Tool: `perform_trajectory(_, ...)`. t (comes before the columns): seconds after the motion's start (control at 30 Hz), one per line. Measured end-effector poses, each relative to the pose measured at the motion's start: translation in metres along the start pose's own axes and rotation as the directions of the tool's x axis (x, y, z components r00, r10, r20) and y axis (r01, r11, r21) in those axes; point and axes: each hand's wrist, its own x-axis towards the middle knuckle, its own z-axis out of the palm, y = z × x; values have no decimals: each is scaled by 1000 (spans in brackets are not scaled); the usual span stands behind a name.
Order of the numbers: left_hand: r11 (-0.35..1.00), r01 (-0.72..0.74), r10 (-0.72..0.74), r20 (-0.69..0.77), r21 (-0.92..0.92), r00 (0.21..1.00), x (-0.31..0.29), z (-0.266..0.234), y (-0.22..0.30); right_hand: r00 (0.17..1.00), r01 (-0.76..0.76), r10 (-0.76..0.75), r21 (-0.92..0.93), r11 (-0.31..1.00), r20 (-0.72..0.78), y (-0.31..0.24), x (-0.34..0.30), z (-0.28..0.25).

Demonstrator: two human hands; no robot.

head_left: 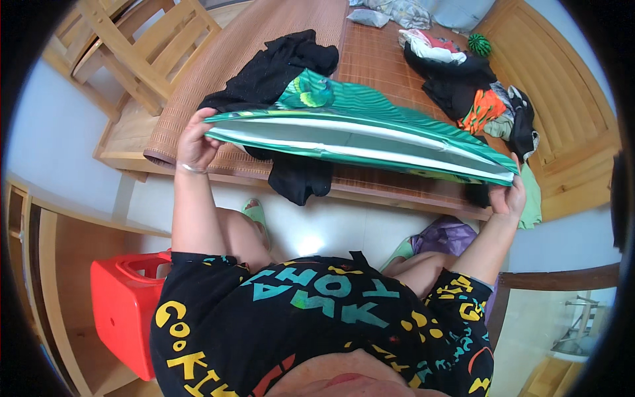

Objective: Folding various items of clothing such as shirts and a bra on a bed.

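Green garment: I have the green garment (370,100) stretched crosswise in front of the body, over the near edge of the woven mat (383,56), its wide mouth turned toward the wearer.
Left grip: the left hand (197,142) pinches one end of the hem between thumb and fingers; I'd hold this pinch small so the edge isn't bunched.
Right grip: the right hand (509,195) pinches the opposite end, lower in my view; I'd raise it slightly to level the hem.
Pale inside: the two hem layers part in the middle, showing the pale inside (304,141); a gentle, equal outward pull should bring them together without straining the seams.
Black clothing: the black clothing (281,69) lies behind and below; I can't tell whether the green cloth rests on it, so I'd lift clear before any shake.
Right-hand heap: the orange-patterned cloth (485,111) lies among other clothes beyond the right end; I'd judge a wide sweep that way likely to snag.
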Motion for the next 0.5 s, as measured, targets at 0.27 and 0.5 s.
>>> perform_trajectory(0.27,947,-146,203,180,-287,963,14,56,83,832,65,-59,8,998,552,-107,-19,49)
perform_trajectory(0.5,966,-214,257,553,-143,792,-6,150,198,601,192,-152,44,980,785,-212,-66,118)
